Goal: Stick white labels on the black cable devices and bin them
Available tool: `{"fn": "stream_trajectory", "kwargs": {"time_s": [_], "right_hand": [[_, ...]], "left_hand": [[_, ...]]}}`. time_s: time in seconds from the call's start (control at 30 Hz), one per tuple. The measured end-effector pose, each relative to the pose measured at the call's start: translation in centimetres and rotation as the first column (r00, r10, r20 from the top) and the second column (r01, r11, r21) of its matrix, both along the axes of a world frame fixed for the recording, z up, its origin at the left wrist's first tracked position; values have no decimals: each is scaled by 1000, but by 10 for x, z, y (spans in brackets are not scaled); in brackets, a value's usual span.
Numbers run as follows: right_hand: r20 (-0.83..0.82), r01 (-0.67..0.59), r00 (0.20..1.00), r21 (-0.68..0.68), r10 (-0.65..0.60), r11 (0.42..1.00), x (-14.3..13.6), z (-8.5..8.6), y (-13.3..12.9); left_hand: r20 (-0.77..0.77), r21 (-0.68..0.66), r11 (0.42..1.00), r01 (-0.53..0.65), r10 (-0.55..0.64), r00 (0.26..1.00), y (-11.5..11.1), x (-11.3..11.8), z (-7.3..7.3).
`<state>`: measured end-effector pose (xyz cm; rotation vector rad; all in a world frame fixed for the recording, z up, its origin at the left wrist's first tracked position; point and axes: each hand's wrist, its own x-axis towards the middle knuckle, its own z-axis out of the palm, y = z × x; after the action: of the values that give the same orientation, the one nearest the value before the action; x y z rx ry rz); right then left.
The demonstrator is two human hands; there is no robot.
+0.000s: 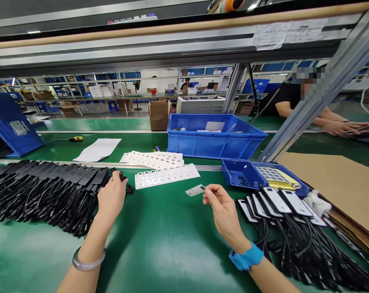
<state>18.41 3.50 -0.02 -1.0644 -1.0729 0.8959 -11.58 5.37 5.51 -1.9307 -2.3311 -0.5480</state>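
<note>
My right hand (223, 209) pinches the right end of a small white label (194, 190) with a dark window, held above the green bench. My left hand (113, 193) is closed on a black cabled device (122, 176) at the right end of a long row of black cabled devices (65, 177); the fingers partly hide it. Between my hands lies a label sheet (169, 176), with more printed sheets (153, 158) behind it. To the right of my right hand, several devices with white labels on their faces (277, 199) are piled with their cables toward me.
A large blue bin (215, 138) stands behind the sheets. A small blue tray (242, 174) holds tiny black parts beside yellow-edged sheets (276, 177). Cardboard (337, 175) and a slanted metal post (312, 97) are at right. A co-worker's hands (339, 127) show beyond the post.
</note>
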Motion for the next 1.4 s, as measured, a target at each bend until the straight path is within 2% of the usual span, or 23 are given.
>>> {"fn": "stream_trajectory", "kwargs": {"time_s": [0.03, 0.07, 0.1, 0.13, 0.17, 0.2, 0.23, 0.3, 0.37, 0.43, 0.53, 0.7, 0.87, 1.0, 1.17, 1.4], "right_hand": [[-26, -27, 999, -9, 27, 1000, -1, 1, -1], [-54, -59, 997, -18, 58, 998, -3, 1, -3], [-81, -91, 993, -28, 89, 995, -4, 2, -4], [-101, -123, 988, -37, 118, 992, -5, 1, -5], [-111, -150, 983, -47, 144, 988, -6, 1, -6], [-115, -171, 980, -57, 164, 984, -7, 1, -6], [-114, -186, 977, -66, 177, 980, -7, 0, -7], [-114, -205, 974, -77, 196, 976, -8, -1, -8], [-126, -223, 969, -83, 211, 971, -8, -2, -10], [-145, -242, 963, -86, 228, 966, -7, -2, -11], [-149, -264, 957, -96, 248, 960, -8, 0, -13], [-69, -271, 962, -112, 265, 956, -14, 1, -16], [25, -285, 956, -159, 293, 945, -20, 2, -20], [36, -292, 952, -179, 303, 940, -21, 3, -22], [41, -303, 948, -193, 317, 933, -21, 2, -23], [65, -291, 949, -183, 308, 939, -22, 2, -25]], "left_hand": [[138, 46, 998, 43, -49, 989, -1, 4, 1], [355, 85, 992, 92, -117, 928, -2, 9, 1], [598, 109, 984, 144, -180, 781, -3, 16, -2], [798, 115, 974, 195, -208, 566, -4, 24, -6], [919, 101, 963, 250, -187, 348, -6, 33, -10], [972, 68, 949, 307, -133, 194, -8, 42, -16], [991, 33, 931, 364, -76, 106, -11, 51, -21], [1000, -15, 886, 463, 6, 21, -18, 67, -31], [994, -24, 838, 545, 80, -80, -25, 78, -37], [979, -16, 797, 604, 134, -151, -31, 85, -41], [968, -15, 757, 653, 176, -181, -38, 90, -47], [961, -52, 694, 718, 231, -153, -47, 98, -54], [940, -28, 663, 748, 271, -205, -52, 103, -53], [931, -26, 620, 784, 301, -207, -54, 104, -53], [916, -39, 604, 796, 339, -212, -55, 104, -54], [915, -13, 591, 807, 333, -229, -55, 104, -53]]}}
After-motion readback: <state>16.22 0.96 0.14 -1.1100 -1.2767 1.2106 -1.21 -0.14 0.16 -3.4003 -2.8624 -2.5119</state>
